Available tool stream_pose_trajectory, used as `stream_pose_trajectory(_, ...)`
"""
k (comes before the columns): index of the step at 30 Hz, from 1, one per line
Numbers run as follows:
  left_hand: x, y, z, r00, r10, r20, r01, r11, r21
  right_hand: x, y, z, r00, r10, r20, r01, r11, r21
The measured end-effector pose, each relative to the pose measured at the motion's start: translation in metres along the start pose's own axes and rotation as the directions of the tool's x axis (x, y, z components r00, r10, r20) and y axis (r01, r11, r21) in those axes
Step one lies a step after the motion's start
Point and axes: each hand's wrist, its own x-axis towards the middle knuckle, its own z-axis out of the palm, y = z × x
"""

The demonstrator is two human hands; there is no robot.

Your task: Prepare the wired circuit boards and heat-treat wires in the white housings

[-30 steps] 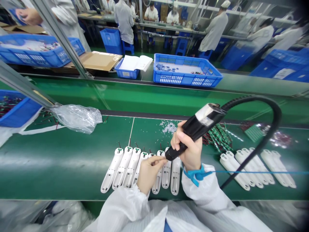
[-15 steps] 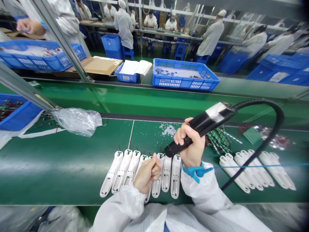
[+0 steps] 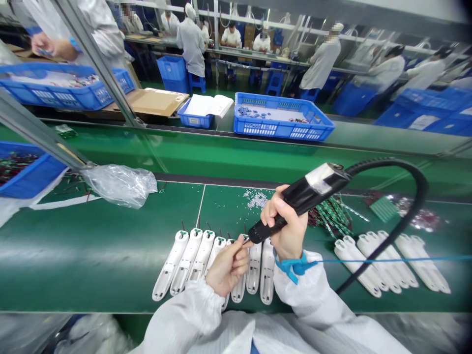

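Note:
My right hand (image 3: 287, 223) is wrapped round a black electric screwdriver (image 3: 308, 189), which slants down to the left with its cable leaving the upper end. Its bit points at the fingertips of my left hand (image 3: 230, 265). That hand is closed in a pinch beside the bit; whatever is between thumb and finger is too small to make out. Below both hands lies a row of white plastic housings (image 3: 180, 265) with small green boards and dark red wires at their top ends. My left hand hides part of several of them. A blue wrist strap (image 3: 295, 265) circles my right wrist.
Tiny screws (image 3: 258, 199) lie scattered behind the row. Green circuit strips (image 3: 334, 216) and more white housings (image 3: 357, 265) lie to the right. A clear plastic bag (image 3: 120, 184) is at left. Beyond the belt stands a blue crate (image 3: 283, 129). Co-workers sit and stand farther back.
The screwdriver in my right hand has moved slightly left and down, bringing its bit to my left fingertips. My left hand has shifted slightly and stays pinched.

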Motion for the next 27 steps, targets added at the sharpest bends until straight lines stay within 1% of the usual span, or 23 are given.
stream_pose_trajectory(4,-0.002,0.0,0.002,1.0,0.017,-0.016,-0.017,1.0,-0.004,0.001,-0.003,0.0,1.0,-0.002,-0.005,0.002,1.0,0.007)
stream_pose_trajectory(8,-0.003,0.0,0.001,0.998,0.054,0.026,-0.055,0.998,0.034,0.001,-0.006,-0.001,1.0,-0.019,-0.002,0.019,1.0,0.015)
stream_pose_trajectory(10,-0.003,-0.001,-0.001,0.995,0.086,0.043,-0.09,0.992,0.085,0.002,-0.007,-0.002,1.0,-0.021,-0.011,0.021,1.0,0.003)
stream_pose_trajectory(12,-0.003,-0.002,-0.004,0.989,0.143,0.031,-0.146,0.97,0.194,0.003,-0.008,-0.003,1.0,-0.019,-0.022,0.019,1.0,-0.002)
stream_pose_trajectory(14,-0.003,-0.004,-0.007,0.976,0.217,-0.002,-0.201,0.908,0.367,0.005,-0.01,-0.004,1.0,-0.012,-0.025,0.012,1.0,0.016)
stream_pose_trajectory(16,-0.004,-0.006,-0.008,0.956,0.292,-0.027,-0.232,0.809,0.541,0.006,-0.013,-0.005,1.0,0.017,-0.018,-0.016,0.999,0.049)
stream_pose_trajectory(18,-0.006,-0.008,-0.007,0.933,0.36,-0.028,-0.257,0.718,0.647,0.005,-0.015,-0.007,0.997,0.075,-0.007,-0.074,0.994,0.074)
stream_pose_trajectory(20,-0.007,-0.01,-0.006,0.914,0.405,-0.011,-0.29,0.672,0.682,0.005,-0.016,-0.008,0.99,0.138,-0.002,-0.137,0.988,0.077)
stream_pose_trajectory(24,-0.005,-0.016,-0.007,0.888,0.459,0.001,-0.326,0.63,0.705,0.004,-0.017,-0.009,0.975,0.221,-0.021,-0.219,0.974,0.056)
stream_pose_trajectory(27,-0.003,-0.019,-0.007,0.863,0.5,-0.069,-0.285,0.596,0.75,0.005,-0.017,-0.011,0.959,0.281,-0.044,-0.28,0.959,0.032)
